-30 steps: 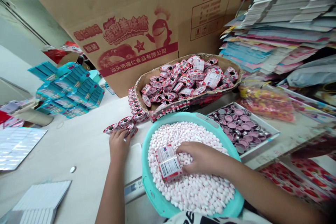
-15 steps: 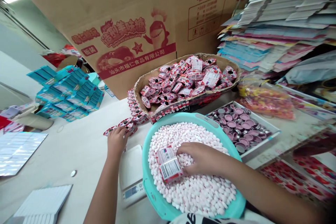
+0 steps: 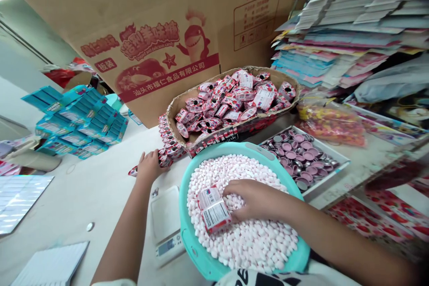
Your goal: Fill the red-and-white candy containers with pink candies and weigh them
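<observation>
My right hand (image 3: 251, 200) is in the turquoise basin (image 3: 188, 196) of small white and pale pink candies (image 3: 258, 241), its fingers curled round the right end of a red and white printed packet (image 3: 213, 208) that lies on them. My left hand (image 3: 150, 166) reaches over the row of small red packets (image 3: 171, 149) left of the cardboard tray; its fingers are partly spread against the packets, and whether it grips one is unclear. A white digital scale (image 3: 166, 219) stands between my left forearm and the basin.
Red packets (image 3: 231, 98) fill a cut cardboard tray (image 3: 174, 103) behind the basin. A box of pink and silver caps (image 3: 303, 156) is on the right. Teal boxes (image 3: 80, 120) are stacked at left, a large carton (image 3: 150, 4) behind, printed sheets (image 3: 338, 40) at right.
My left hand has shifted slightly and its fingers have opened somewhat over the packets. A small silvery item now shows by the scale. The camera view has shifted a little.
</observation>
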{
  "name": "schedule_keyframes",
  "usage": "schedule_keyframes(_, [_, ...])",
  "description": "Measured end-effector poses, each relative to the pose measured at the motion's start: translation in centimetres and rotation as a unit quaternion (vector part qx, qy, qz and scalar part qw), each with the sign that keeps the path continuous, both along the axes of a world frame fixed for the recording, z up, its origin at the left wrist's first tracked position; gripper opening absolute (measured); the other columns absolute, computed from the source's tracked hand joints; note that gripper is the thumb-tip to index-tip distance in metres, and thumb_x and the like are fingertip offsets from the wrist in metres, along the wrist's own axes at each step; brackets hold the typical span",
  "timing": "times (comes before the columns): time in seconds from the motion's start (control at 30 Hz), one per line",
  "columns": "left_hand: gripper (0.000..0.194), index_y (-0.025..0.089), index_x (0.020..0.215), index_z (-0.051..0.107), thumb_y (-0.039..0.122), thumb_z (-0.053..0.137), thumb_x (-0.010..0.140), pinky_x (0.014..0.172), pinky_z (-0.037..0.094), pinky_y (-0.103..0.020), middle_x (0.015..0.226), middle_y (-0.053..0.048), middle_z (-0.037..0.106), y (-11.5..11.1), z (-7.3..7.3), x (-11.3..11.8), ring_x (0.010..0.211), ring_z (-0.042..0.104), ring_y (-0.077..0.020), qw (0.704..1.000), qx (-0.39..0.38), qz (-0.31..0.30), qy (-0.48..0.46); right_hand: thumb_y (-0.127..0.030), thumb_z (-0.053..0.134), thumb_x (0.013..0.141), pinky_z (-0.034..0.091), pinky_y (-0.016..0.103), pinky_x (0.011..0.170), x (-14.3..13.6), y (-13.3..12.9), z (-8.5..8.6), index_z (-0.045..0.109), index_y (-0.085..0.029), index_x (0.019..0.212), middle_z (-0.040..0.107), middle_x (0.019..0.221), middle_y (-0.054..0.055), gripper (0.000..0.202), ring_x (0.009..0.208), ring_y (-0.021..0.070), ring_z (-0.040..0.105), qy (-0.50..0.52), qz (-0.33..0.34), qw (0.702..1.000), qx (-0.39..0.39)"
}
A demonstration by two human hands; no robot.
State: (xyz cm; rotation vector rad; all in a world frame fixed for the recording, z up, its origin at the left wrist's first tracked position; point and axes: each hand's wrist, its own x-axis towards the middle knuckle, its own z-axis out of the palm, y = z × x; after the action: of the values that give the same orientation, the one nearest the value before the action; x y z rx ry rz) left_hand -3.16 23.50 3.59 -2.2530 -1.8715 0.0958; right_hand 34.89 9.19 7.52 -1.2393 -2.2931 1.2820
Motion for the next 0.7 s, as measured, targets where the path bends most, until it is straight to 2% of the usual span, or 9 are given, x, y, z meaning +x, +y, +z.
schedule_keyframes(0.17, [0.074, 0.011, 0.131, 0.049, 0.052, 0.069, 0.073, 0.116, 0.027, -0.049, 0.126, -0.024, 0.064, 1.5, 0.4, -0.1, 0.119, 0.061, -0.0362, 0.999, -0.026, 0.0, 0.041, -0.035, 0.081, 0.07, 0.047, 0.038, 0.091, 0.2, 0.0, -0.2, 0.071, -0.027, 0.116, 0.072, 0.117, 0.005, 0.048, 0.11, 0.0308, 0.064, -0.005, 0.004, 1.0, -0.002])
schedule_keyframes(0.33, [0.076, 0.006, 0.133, 0.046, 0.051, 0.066, 0.076, 0.115, 0.028, -0.047, 0.125, -0.026, 0.062, 2.2, 0.4, -0.3, 0.12, 0.06, -0.0357, 0.998, -0.029, 0.015, 0.061, -0.035, 0.08, 0.071, 0.046, 0.037, 0.091, 0.2, 0.1, 0.2, 0.071, -0.027, 0.117, 0.072, 0.118, 0.006, 0.047, 0.111, 0.0309, 0.064, -0.008, 0.007, 1.0, -0.015])
schedule_keyframes(0.7, [0.081, 0.004, 0.138, 0.043, 0.052, 0.067, 0.077, 0.117, 0.027, -0.044, 0.131, -0.026, 0.06, 2.2, 0.7, -0.5, 0.125, 0.057, -0.0342, 0.997, -0.041, 0.008, 0.069, -0.035, 0.079, 0.071, 0.046, 0.037, 0.09, 0.2, 0.1, 0.1, 0.071, -0.028, 0.117, 0.071, 0.118, 0.005, 0.048, 0.111, 0.0307, 0.064, -0.003, 0.009, 1.0, -0.015])
